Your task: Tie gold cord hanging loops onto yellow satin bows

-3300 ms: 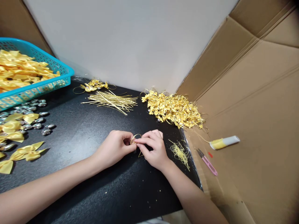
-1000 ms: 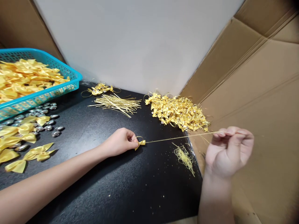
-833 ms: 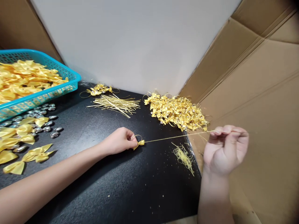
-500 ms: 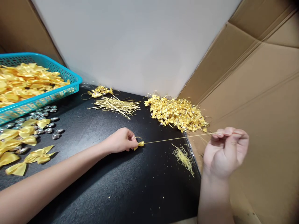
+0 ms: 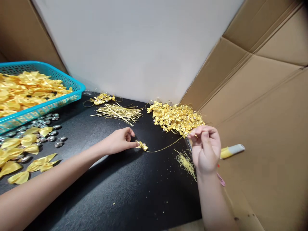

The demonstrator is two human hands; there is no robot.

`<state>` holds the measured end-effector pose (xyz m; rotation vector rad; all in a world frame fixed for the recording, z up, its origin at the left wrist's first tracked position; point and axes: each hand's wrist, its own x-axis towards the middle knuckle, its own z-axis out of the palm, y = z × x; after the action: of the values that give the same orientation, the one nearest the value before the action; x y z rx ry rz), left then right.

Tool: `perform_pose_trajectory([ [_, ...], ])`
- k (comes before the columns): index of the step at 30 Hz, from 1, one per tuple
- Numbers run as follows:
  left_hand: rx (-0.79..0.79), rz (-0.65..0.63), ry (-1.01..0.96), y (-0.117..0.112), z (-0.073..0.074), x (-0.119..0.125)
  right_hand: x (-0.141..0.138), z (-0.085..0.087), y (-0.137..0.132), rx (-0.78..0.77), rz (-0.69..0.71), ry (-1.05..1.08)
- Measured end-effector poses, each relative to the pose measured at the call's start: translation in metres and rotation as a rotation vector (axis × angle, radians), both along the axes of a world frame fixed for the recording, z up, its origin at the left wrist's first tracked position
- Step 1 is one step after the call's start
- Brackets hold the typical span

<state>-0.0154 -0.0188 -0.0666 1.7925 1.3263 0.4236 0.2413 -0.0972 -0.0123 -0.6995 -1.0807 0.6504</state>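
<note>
My left hand (image 5: 119, 142) rests on the black table (image 5: 120, 192) and pinches a small yellow bow (image 5: 142, 146) against it. A thin gold thread (image 5: 166, 147) runs slack from the bow to my right hand (image 5: 205, 147), which is raised near the table's right edge with its fingertips pinched on the thread's end. Just behind my right hand lies a heap of finished small gold bows (image 5: 175, 117).
A teal basket (image 5: 45, 107) full of yellow ribbon bows stands at the left, with loose bows (image 5: 31, 162) and silver beads (image 5: 51, 138) below it. Cut gold threads (image 5: 117, 112) lie at the back. Thread scraps (image 5: 186, 161), a white-and-yellow tube (image 5: 232, 150) and brown cardboard (image 5: 264, 128) are at the right.
My right hand pulled the thread taut far out to the right, then came back toward the bow heap, and the thread now hangs slack. My left hand stayed on the bow.
</note>
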Motion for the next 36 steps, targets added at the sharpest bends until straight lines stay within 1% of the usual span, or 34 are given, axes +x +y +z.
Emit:
perform_pose_trajectory([
  [1, 0.05, -0.017, 0.045, 0.0, 0.003, -0.001, -0.003, 0.002, -0.001, 0.006, 0.018, -0.023],
  [2, 0.065, -0.053, 0.093, -0.001, 0.007, -0.003, -0.006, 0.004, -0.003, 0.015, 0.037, -0.043],
  [4, 0.024, -0.163, 0.187, -0.005, 0.015, -0.004, -0.012, 0.008, -0.005, 0.031, 0.08, -0.073],
  [6, 0.003, -0.295, 0.201, -0.009, 0.02, -0.004, -0.018, 0.013, -0.008, 0.043, 0.119, -0.094],
  [8, 0.034, -0.411, 0.092, -0.013, 0.021, -0.002, -0.024, 0.017, -0.011, 0.047, 0.156, -0.122],
  [9, 0.052, -0.448, 0.014, -0.014, 0.02, -0.001, -0.027, 0.018, -0.012, 0.045, 0.179, -0.139],
  [11, 0.078, -0.471, -0.129, -0.015, 0.014, 0.003, -0.035, 0.023, -0.014, 0.042, 0.233, -0.163],
  [13, 0.092, -0.464, -0.231, -0.015, 0.008, 0.008, -0.045, 0.027, -0.013, 0.035, 0.283, -0.173],
  [15, 0.115, -0.443, -0.313, -0.017, 0.004, 0.012, -0.056, 0.031, -0.008, 0.001, 0.323, -0.191],
  [17, 0.15, -0.412, -0.377, -0.021, 0.003, 0.015, -0.07, 0.033, 0.003, -0.066, 0.366, -0.212],
  [19, 0.171, -0.382, -0.447, -0.024, 0.005, 0.017, -0.083, 0.032, 0.02, -0.14, 0.396, -0.209],
  [21, 0.139, -0.343, -0.546, -0.025, 0.007, 0.017, -0.093, 0.027, 0.039, -0.188, 0.392, -0.163],
  [22, 0.117, -0.295, -0.608, -0.024, 0.008, 0.017, -0.097, 0.024, 0.048, -0.203, 0.382, -0.129],
  [24, 0.101, -0.13, -0.738, -0.021, 0.009, 0.016, -0.1, 0.018, 0.063, -0.225, 0.359, -0.056],
  [26, 0.128, 0.022, -0.808, -0.015, 0.012, 0.013, -0.099, 0.011, 0.074, -0.24, 0.339, -0.006],
  [27, 0.145, 0.054, -0.813, -0.012, 0.014, 0.011, -0.098, 0.007, 0.078, -0.242, 0.327, 0.003],
  [29, 0.166, 0.059, -0.793, -0.007, 0.02, 0.008, -0.093, 0.0, 0.082, -0.226, 0.274, -0.016],
  [31, 0.176, 0.093, -0.835, -0.001, 0.027, 0.004, -0.086, -0.005, 0.084, -0.206, 0.207, -0.09],
  [33, 0.136, 0.186, -0.965, 0.004, 0.031, 0.001, -0.079, -0.009, 0.085, -0.207, 0.186, -0.252],
  [35, 0.05, 0.277, -1.08, 0.008, 0.032, 0.0, -0.074, -0.01, 0.083, -0.223, 0.246, -0.506],
  [36, 0.002, 0.31, -1.104, 0.01, 0.03, -0.001, -0.072, -0.01, 0.082, -0.228, 0.291, -0.632],
])
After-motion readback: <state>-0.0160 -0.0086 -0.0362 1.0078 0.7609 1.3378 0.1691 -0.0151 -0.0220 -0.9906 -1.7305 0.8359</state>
